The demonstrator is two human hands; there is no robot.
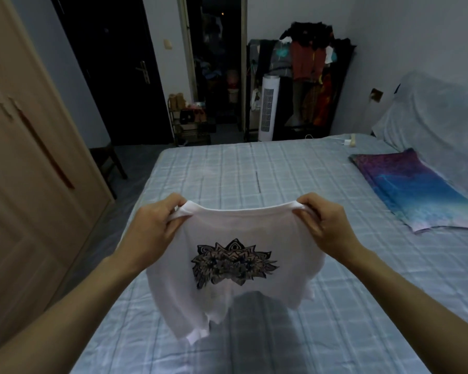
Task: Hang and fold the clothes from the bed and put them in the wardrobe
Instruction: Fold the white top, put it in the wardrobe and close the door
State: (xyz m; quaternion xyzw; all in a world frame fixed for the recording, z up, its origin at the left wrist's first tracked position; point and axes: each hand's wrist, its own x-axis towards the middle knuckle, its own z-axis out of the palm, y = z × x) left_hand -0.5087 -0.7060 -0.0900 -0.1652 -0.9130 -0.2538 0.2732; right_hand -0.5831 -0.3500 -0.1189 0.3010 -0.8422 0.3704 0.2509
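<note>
Head view looks down across the bed [227, 168], where a person stands at its near edge with both bare arms stretched out over the checked sheet. The left hand [154, 228] and the right hand [327, 225] hold a white T-shirt [243, 228] up in the air by its top edge, one corner each. The fingers [173, 203] of both hands are curled tight, pinching bunched cloth. The shirt hangs between the hands, clear of the sheet, its dark floral print facing the person and its lower edge loose and rumpled. A folded purple-and-blue garment [416, 190] lies flat on the bed's right side, well apart from the shirt. The beige wardrobe [25, 157] stands along the left. By the far wall a clothes rack [308, 76] is crowded with garments, with a white tower fan [268, 106] just beside it.
</note>
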